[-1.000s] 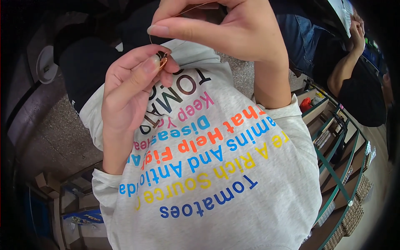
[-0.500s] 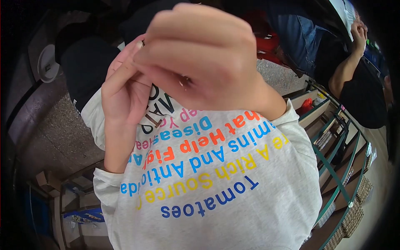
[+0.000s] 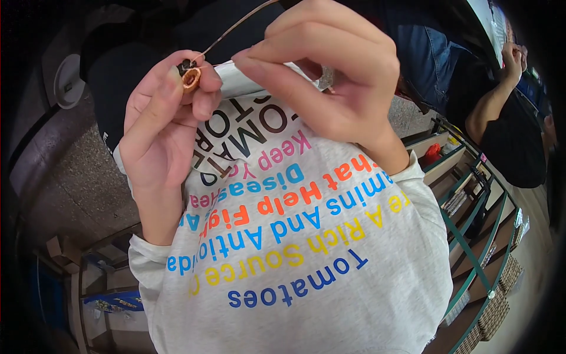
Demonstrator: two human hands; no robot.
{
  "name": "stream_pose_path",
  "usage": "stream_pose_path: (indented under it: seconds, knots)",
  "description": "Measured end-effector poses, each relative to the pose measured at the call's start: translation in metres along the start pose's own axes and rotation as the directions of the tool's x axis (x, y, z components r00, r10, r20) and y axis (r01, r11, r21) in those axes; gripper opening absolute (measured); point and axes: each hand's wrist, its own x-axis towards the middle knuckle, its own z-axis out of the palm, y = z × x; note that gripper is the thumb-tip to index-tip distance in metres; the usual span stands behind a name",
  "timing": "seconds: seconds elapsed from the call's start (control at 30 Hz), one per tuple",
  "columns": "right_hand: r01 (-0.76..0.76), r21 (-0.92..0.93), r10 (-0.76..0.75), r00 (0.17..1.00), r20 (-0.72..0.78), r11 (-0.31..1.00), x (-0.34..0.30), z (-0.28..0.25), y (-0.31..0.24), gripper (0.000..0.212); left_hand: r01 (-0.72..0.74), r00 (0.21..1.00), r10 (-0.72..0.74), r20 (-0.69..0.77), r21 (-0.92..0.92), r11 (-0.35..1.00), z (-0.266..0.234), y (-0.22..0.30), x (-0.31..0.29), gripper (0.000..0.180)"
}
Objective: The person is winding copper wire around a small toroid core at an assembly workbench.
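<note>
left hand (image 3: pixel 156 138) pinches small copper-coloured wound ring coil (image 3: pixel 191 79), upper left of frame | right hand (image 3: pixel 336 76) grips thin copper wire (image 3: pixel 236 26) (taut) | judgement: keep tension steady, lay turns snug

A grey sweatshirt (image 3: pixel 306 277) with coloured lettering fills the middle. Green metal shelving (image 3: pixel 471 248) stands at right, beside another person's dark sleeve (image 3: pixel 519 147).

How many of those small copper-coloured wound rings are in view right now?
1. The small copper-coloured wound ring is pinched in the left hand, with a thin wire running up from it towards the right hand. Others could be hidden behind the hands.
</note>
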Motion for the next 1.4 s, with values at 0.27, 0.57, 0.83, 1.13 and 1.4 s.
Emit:
stream_pose_path:
  seconds: [0.27,0.57,0.83,1.13,1.4]
  knots:
    - [-0.099,0.186,0.123,0.984,-0.126,0.978,0.002,-0.005,-0.014,0.007,-0.03,1.0,0.029,0.013,0.168,0.985,0.005,0.003,-0.003,0.034]
    - [-0.192,0.232,0.236,0.955,-0.182,0.954,0.012,-0.01,-0.02,0.008,-0.027,1.0,0.028,-0.003,0.17,0.985,0.016,0.006,0.005,0.033]
    - [-0.02,-0.016,0.019,0.998,-0.06,1.0,0.034,-0.021,0.001,0.006,0.035,0.999,-0.035,-0.002,0.189,0.981,0.019,0.007,0.008,0.031]
    - [-0.039,0.014,0.033,0.955,0.296,0.999,0.063,-0.024,0.019,0.007,0.148,0.989,-0.145,-0.032,0.175,0.973,0.025,0.007,0.013,0.03]
    - [-0.106,0.276,-0.048,0.866,0.498,0.955,0.077,-0.012,0.039,0.009,0.295,0.955,-0.296,-0.005,0.097,0.951,0.022,-0.002,0.016,0.03]
